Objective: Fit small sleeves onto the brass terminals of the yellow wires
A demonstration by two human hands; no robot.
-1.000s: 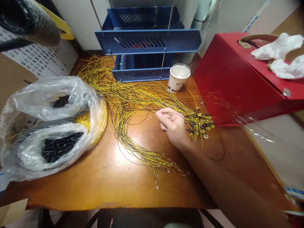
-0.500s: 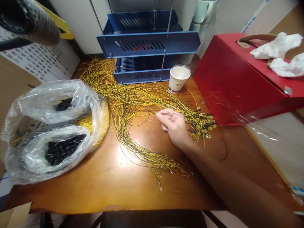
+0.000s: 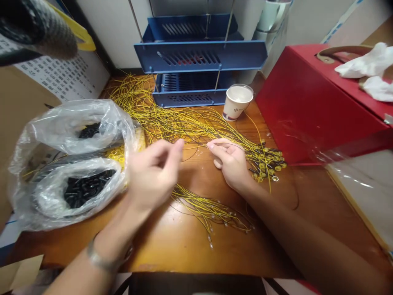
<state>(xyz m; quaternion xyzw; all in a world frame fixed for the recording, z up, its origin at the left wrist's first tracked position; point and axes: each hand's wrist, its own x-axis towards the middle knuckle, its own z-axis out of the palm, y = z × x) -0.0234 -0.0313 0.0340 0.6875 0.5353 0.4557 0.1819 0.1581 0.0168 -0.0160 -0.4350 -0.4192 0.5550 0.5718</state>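
My right hand [image 3: 231, 162] pinches a thin wire between thumb and forefinger, over the middle of the table. My left hand [image 3: 155, 170], blurred by motion, hovers to its left with thumb and forefinger drawn together; what they hold, if anything, I cannot make out. Behind and below both hands spread yellow and black wires [image 3: 190, 123]. One bunch of wire ends [image 3: 211, 207] with small clear tips lies toward the front. Right of my right hand, other wires end in a cluster of black parts with yellow hex nuts [image 3: 267, 162].
On the left, clear plastic bags [image 3: 76, 151] hold black caps [image 3: 87, 188] and yellow hex nuts [image 3: 116, 155]. A paper cup [image 3: 235, 104] stands before the blue tray rack [image 3: 199, 57]. A red box [image 3: 294, 98] with crumpled tissues [image 3: 367, 61] on top takes up the right side.
My left hand has come into view from the lower left, between the bags and my right hand. My right hand keeps its pinch. The whole view has shifted slightly.
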